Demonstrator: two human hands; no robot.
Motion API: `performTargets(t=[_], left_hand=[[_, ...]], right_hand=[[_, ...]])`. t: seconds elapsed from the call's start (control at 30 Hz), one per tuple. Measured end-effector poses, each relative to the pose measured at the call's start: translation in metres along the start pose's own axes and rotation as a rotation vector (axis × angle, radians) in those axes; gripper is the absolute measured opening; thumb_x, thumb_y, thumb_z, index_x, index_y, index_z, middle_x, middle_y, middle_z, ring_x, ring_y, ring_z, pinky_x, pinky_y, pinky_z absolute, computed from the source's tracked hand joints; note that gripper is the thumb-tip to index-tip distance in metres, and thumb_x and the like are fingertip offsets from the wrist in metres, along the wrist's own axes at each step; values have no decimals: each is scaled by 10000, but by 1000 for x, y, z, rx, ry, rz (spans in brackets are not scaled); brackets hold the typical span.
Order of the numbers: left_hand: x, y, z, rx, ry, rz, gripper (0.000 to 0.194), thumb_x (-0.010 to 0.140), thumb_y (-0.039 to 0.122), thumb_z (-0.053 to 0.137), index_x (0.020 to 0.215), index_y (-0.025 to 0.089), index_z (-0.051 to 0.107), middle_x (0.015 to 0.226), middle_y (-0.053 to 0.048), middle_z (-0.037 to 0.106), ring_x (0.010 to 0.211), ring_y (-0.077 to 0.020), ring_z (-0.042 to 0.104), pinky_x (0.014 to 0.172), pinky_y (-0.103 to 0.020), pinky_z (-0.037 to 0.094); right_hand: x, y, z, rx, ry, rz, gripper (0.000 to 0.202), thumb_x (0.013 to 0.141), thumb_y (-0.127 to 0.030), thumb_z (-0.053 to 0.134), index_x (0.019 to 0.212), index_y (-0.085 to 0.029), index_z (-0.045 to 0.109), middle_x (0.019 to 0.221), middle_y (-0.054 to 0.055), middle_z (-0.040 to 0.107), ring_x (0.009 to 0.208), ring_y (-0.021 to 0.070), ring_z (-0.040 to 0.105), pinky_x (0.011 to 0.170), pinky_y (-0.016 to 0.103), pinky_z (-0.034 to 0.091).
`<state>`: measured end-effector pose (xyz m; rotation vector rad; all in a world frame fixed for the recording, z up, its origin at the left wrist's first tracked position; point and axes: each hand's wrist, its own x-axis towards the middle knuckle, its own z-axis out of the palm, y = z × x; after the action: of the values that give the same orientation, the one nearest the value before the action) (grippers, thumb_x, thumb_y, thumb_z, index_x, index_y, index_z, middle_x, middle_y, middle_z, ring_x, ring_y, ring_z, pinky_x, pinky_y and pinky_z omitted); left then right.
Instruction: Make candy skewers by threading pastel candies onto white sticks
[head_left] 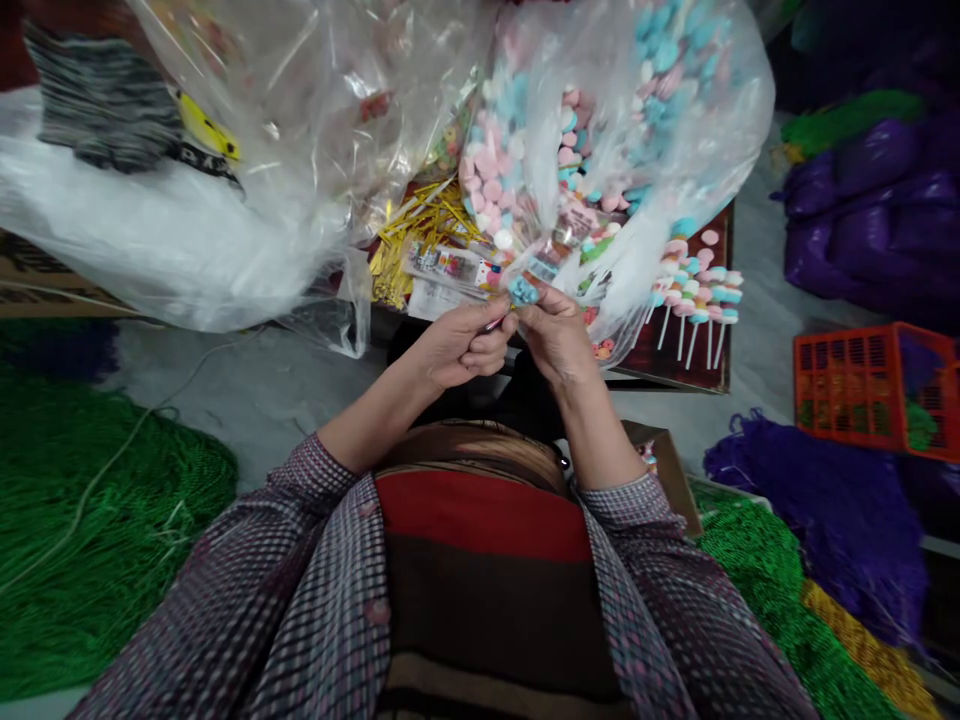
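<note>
In front of my body, both hands meet at the table's near edge. My left hand is closed, its thumb and forefinger pinched near a small blue candy piece. A thin dark object shows at its fingers, too small to name. My right hand is closed too, thumb and fingers around the blue candy piece. Just beyond the hands lie gold twist ties and a clear printed packet. Marshmallow skewers on white sticks lie to the right of my right hand.
A large clear bag of pink, white and blue marshmallows stands behind the hands. Another plastic bag spreads left, beside a striped grey glove. Green strands cover the left floor. An orange crate and purple bundles are right.
</note>
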<state>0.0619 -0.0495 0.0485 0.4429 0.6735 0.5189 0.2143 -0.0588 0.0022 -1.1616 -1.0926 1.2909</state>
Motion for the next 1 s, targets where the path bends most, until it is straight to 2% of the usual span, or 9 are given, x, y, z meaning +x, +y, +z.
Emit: performTargets(t=[0.13,0.23,0.47,0.57,0.63,0.7,0.83,0.93,1.0], left_hand=[[11,-6,6,46,212,260,458,1037,399,508,640,176,464,394,121,301,288,-3,208,345,-138,158],[14,-6,9,102,283,330,452,1041,369,503,638,177,437,424,123,299,312,1,190,353,-141,152],[21,-12,-6,297,277,437,401,1013,386,552,675,181,487,522,85,406,409,-24,335,417,-152,282],[25,-11,-11,381,268,600,196,963,318,631,819,190,597,740,21,621,742,-77,633,670,-167,485],[20,-5,-8,343,197,711,49,915,234,652,957,211,645,1010,-21,704,1080,-127,661,894,-226,514],[8,3,-3,283,51,789,152,889,232,630,1034,224,676,1161,-41,706,1218,-160,624,1048,-299,475],[-19,11,9,585,-130,861,542,978,610,449,776,207,750,783,-81,705,1025,-236,654,1100,-408,442],[-21,12,14,815,-6,707,651,903,737,508,576,194,652,597,-59,612,744,-185,587,893,-358,513],[-17,17,15,646,80,608,693,932,747,435,575,180,610,538,-24,525,575,-123,484,663,-282,483]], right_hand=[[3,7,10,-274,243,-281,339,842,-509,726,701,-225,606,716,-31,631,729,132,600,795,312,521],[2,4,12,-458,298,-461,305,890,-480,685,727,-228,633,766,-3,666,801,162,631,838,342,522],[-8,-17,11,-649,212,-382,198,930,-333,619,760,-233,635,757,1,640,774,166,602,802,319,496],[-13,-25,12,-685,220,-360,181,918,-290,614,748,-230,593,734,-11,596,749,155,562,796,313,481],[-15,-28,12,-688,212,-355,177,908,-267,617,740,-230,574,726,-17,571,737,145,537,796,308,475],[-14,-30,11,-641,193,-330,168,901,-269,626,746,-227,577,723,-23,558,734,138,530,786,301,475],[-8,-43,6,-447,241,-282,141,919,-330,613,828,-224,627,765,-26,590,761,130,560,776,294,503],[-12,-59,7,-430,313,-348,147,932,-351,596,880,-229,659,823,-12,621,812,134,591,800,301,522],[-18,-67,12,-498,281,-386,139,925,-341,606,873,-231,672,830,-3,630,819,140,600,806,310,524]])
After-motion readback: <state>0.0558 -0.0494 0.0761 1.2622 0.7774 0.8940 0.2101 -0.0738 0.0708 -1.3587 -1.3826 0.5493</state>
